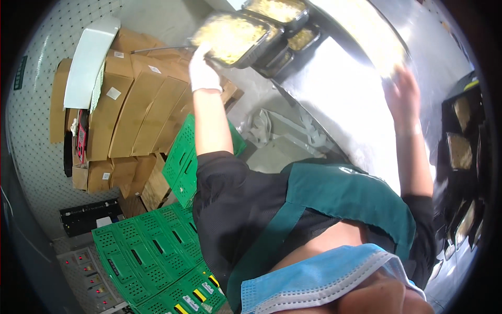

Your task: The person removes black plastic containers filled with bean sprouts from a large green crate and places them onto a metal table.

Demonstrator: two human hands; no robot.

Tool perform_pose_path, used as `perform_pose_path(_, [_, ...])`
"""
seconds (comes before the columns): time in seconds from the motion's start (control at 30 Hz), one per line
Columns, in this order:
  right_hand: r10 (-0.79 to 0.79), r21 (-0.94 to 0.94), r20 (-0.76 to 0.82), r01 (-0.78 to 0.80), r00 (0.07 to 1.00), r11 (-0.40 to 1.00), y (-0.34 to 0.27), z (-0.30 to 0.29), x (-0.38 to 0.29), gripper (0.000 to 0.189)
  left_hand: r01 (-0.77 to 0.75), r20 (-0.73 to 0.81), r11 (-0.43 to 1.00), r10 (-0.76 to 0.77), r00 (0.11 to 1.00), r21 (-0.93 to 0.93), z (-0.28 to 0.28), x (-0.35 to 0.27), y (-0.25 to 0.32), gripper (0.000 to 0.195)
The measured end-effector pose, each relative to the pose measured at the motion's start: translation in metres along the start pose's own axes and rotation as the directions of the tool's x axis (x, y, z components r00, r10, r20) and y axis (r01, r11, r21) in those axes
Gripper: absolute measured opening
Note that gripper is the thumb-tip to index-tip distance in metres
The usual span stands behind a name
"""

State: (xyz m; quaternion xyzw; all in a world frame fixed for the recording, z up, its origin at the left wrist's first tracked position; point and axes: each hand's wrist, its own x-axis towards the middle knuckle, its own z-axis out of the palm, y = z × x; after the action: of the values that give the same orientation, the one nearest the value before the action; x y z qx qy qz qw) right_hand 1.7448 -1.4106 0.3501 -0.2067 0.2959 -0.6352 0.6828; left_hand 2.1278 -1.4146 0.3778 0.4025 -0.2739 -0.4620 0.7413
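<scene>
My left hand [204,72], in a white glove, grips the near left corner of a black plastic tray [233,37] filled with pale yellow shredded or noodle-like food. It holds this tray beside similar filled trays [276,10] at the top of the view. My right hand [404,94] is blurred, at the near right edge of a large pan or bowl [400,37] that holds pale food. Glare and blur hide its fingers and whether they hold anything. A smaller filled black tray [304,38] sits between the tray group and the large pan.
A shiny metal table [313,82] lies before me. To the left stand stacked cardboard boxes [137,102] and green plastic crates [149,247]. A rack or stack of black trays with food [461,151] stands at the far right. Clear plastic wrap [261,127] lies below the table edge.
</scene>
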Motion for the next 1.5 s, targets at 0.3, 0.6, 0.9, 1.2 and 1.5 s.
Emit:
perform_pose_path(0.3, [-0.009, -0.455, 0.119, 0.062, 0.993, 0.888, 0.083, 0.137, 0.129, 0.018, 0.109, -0.062, 0.994, -0.109, 0.992, -0.004, 0.030, 0.041, -0.022, 0.019])
perform_pose_path(0.6, [0.030, -0.911, 0.289, 0.265, 0.957, 0.316, 0.040, 0.034, 0.041, 0.043, 0.075, -0.148, 0.957, -0.034, 0.988, 0.281, 0.028, 0.028, -0.020, 0.031])
perform_pose_path(0.9, [-0.400, -0.965, -0.028, 0.080, 0.916, 0.249, -0.076, -0.141, -0.072, 0.020, -0.573, 0.290, 0.781, 0.504, 0.813, 0.248, 0.083, -0.091, -0.083, 0.028])
perform_pose_path(1.2, [-0.100, -0.904, -0.003, 0.040, 0.995, 0.425, -0.041, -0.155, -0.004, 0.020, -0.330, 0.408, 0.467, -0.075, 0.910, 0.820, 0.080, -0.112, -0.200, 0.017])
perform_pose_path(1.5, [-0.226, -0.887, 0.063, 0.158, 0.972, 0.434, 0.022, -0.072, 0.217, 0.031, -0.689, 0.719, 0.580, 0.238, 0.653, 0.434, 0.210, -0.055, -0.018, 0.027])
